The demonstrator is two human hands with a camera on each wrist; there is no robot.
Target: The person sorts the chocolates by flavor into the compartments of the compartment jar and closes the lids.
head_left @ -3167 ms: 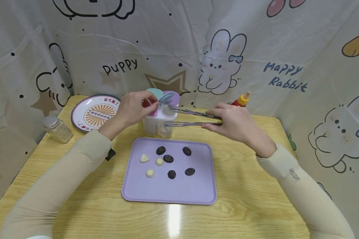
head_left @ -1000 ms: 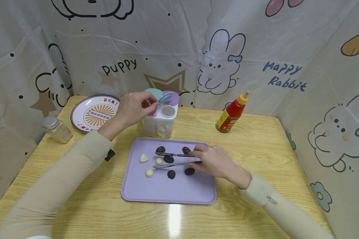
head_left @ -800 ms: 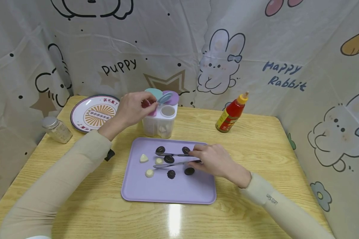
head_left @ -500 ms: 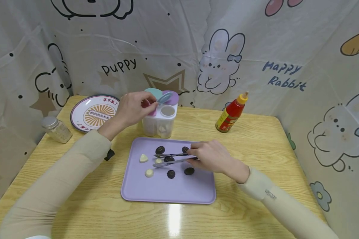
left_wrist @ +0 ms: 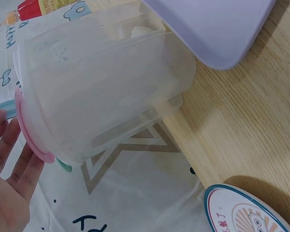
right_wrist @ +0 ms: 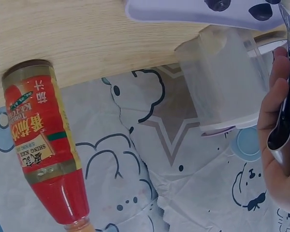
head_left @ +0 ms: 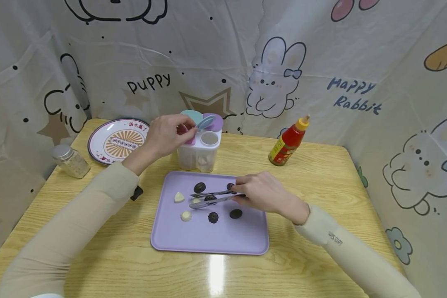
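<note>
On lilac tray (head_left: 246, 236), 8 chocolates (head_left: 213, 217)

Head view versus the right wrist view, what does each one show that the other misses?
Only the head view shows the left hand on the container's lids, the patterned plate, the glass jar and the tongs' tips over a white candy. Only the right wrist view shows the sauce bottle's label close up. Both show the purple tray, clear container and tongs.
</note>
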